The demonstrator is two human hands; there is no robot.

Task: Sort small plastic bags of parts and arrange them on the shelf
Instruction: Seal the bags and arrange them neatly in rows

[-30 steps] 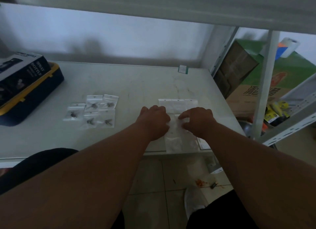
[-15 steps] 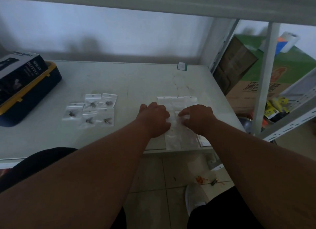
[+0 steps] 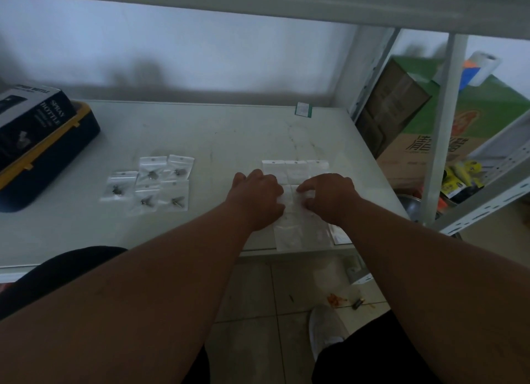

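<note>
Currently, sorted bags [image 3: 149, 183] lie at 9 o'clock on the shelf [image 3: 229, 137]. Left hand [image 3: 258, 195] and right hand [image 3: 329, 195], fingers curled, pinch a clear bag [image 3: 292, 200] at centre. Advice: square its edges to the row at 12 o'clock before releasing.

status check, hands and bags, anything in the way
Both hands, left and right, down on the clear bags near the shelf front edge. Grip unclear. Parts bags grouped left. Nothing blocking.

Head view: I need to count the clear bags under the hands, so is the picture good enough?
Head view: dim, soft; the clear bags wash into the pale shelf, partly hidden by both hands; the bags with dark parts read clearly; straight edges bow from the wide lens.
</note>
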